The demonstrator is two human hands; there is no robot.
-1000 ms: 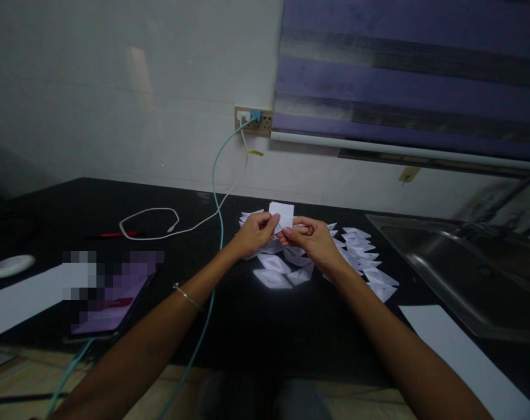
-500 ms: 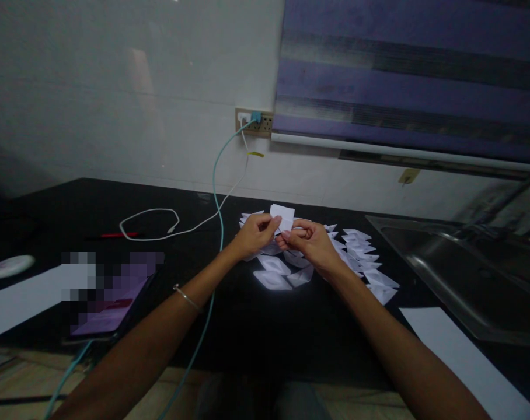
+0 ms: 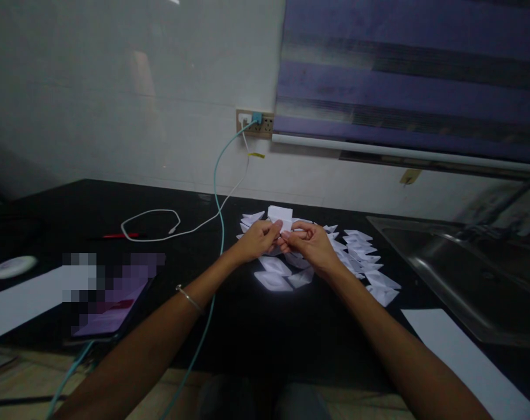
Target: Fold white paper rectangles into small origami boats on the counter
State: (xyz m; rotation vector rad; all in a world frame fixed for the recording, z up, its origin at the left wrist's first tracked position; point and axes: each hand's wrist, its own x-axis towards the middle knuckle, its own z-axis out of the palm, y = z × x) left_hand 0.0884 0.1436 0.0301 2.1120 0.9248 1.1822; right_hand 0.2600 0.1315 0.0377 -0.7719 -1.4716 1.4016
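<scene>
A small white folded piece of paper (image 3: pixel 281 213) is held up between my two hands above the black counter. My left hand (image 3: pixel 260 238) pinches its lower left side, thumb on the near face. On the other side, my right hand (image 3: pixel 309 244) grips the lower right edge between thumb and fingers. Beneath and around the hands lie several folded paper boats (image 3: pixel 274 281), partly hidden by my fingers. More folded paper boats (image 3: pixel 361 248) stand in a row to the right of my right hand.
A sink (image 3: pixel 449 274) is set into the counter (image 3: pixel 230 332) at right, with a sheet of paper (image 3: pixel 457 344) in front. At left are a tablet (image 3: pixel 116 303), another paper sheet (image 3: pixel 24 297), a white round object (image 3: pixel 13 267) and a red pen (image 3: pixel 120 235). A teal cable (image 3: pixel 222 233) crosses the counter.
Both hands keep hold of the paper. Its upper part has tilted slightly and now shows a crease across it; my left fingers have shifted a little.
</scene>
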